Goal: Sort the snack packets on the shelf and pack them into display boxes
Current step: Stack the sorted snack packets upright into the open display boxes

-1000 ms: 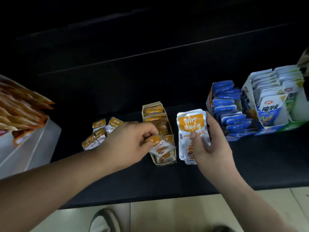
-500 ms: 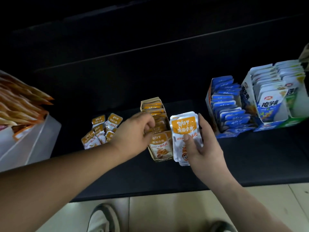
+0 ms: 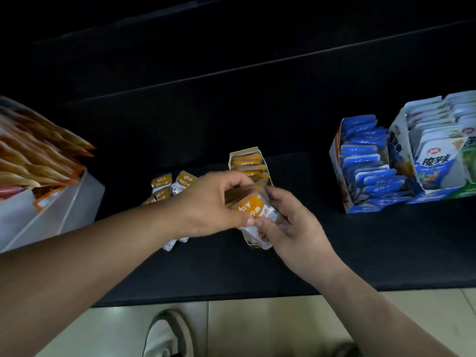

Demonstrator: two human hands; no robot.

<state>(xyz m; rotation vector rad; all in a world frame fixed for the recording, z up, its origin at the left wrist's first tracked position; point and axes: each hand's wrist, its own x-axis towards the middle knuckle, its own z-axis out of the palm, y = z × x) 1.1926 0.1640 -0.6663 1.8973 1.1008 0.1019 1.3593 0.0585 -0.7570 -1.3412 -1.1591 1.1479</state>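
A narrow cardboard display box (image 3: 246, 152) stands on the dark shelf, filled with orange-and-white snack packets. My right hand (image 3: 296, 228) holds a small stack of orange packets (image 3: 253, 206) over the box's front end. My left hand (image 3: 211, 204) pinches the same stack from the left, thumb and fingers meeting my right hand's fingertips. The box's front half is hidden behind both hands. Several loose orange packets (image 3: 172, 182) lie on the shelf just left of the box, partly under my left wrist.
A blue display box (image 3: 365, 161) of blue packets and a white-blue box (image 3: 435, 161) of white packets stand at the right. A translucent bin (image 3: 51, 215) with long orange packets sits at the left. The shelf (image 3: 257, 274) ends above a tiled floor and my shoe (image 3: 167, 333).
My right hand carried its stack of orange packets left, from beside the box to over its front end. My left hand left the box's packets and closed on that stack.
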